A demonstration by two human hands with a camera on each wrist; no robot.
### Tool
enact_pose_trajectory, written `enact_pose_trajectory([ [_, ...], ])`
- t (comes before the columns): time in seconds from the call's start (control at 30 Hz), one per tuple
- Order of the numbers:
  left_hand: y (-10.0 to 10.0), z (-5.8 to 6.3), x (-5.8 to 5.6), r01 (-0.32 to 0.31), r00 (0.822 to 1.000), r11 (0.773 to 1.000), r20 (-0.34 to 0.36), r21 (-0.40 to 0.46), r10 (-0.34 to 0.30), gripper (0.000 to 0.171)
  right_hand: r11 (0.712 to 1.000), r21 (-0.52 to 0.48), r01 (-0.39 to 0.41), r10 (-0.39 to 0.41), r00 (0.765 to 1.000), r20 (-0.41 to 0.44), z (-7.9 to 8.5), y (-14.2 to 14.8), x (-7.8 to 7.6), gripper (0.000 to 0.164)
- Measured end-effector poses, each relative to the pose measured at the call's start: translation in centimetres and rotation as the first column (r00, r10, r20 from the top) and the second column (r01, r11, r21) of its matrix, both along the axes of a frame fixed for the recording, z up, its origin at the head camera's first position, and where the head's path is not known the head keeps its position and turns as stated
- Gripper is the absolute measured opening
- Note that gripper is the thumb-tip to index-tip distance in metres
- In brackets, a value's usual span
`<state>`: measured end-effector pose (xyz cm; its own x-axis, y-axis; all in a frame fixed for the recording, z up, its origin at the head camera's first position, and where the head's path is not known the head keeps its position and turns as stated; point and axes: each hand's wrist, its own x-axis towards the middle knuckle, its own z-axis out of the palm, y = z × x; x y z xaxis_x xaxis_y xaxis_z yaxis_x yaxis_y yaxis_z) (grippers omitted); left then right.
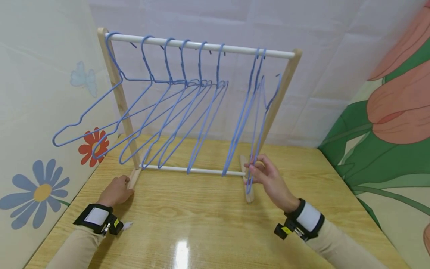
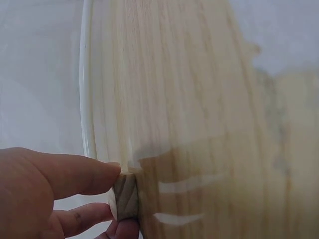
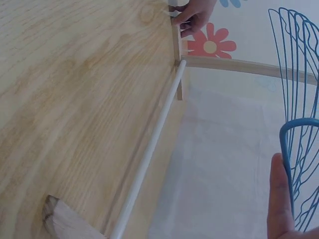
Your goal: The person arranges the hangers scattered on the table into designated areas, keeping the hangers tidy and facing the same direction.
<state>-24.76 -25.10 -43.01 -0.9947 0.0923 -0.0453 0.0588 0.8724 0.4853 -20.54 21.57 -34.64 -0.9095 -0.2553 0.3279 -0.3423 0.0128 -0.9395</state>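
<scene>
My left hand [image 1: 116, 191] pinches the front end of the left wooden foot [image 1: 134, 179] of a small clothes rack; in the left wrist view, thumb and fingers sit around the foot's square end [image 2: 126, 196]. With my right hand [image 1: 268, 181] I hold a blue clothes hanger [image 1: 258, 142] by its lower end, in front of the rack's right upright [image 1: 280, 93]. This hanger's hook is up beside that upright, below the top rod [image 1: 235, 49] and apart from it. In the right wrist view a finger [image 3: 280, 194] lies along the blue hanger [image 3: 286, 142].
Several blue hangers [image 1: 168, 63] hang by their hooks from the white top rod, two of them close together at the right. A lower white rod [image 1: 201, 171] joins the feet. The rack stands on a wooden table [image 1: 201, 216] before a pale cloth backdrop [image 1: 336, 56].
</scene>
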Motion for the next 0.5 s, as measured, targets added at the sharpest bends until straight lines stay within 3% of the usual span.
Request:
enact_pose_trajectory([
  [0.2,0.0,0.0,0.0,0.003,1.000,1.000,-0.001,0.008,-0.003,0.050,0.999,-0.031,0.018,-0.019,0.998,-0.057,1.5,0.0,-0.5,0.018],
  [0.5,0.0,0.2,0.1,0.000,1.000,1.000,0.010,-0.001,0.000,0.050,0.998,-0.059,0.035,-0.039,0.997,-0.067,4.5,0.0,-1.0,0.015],
])
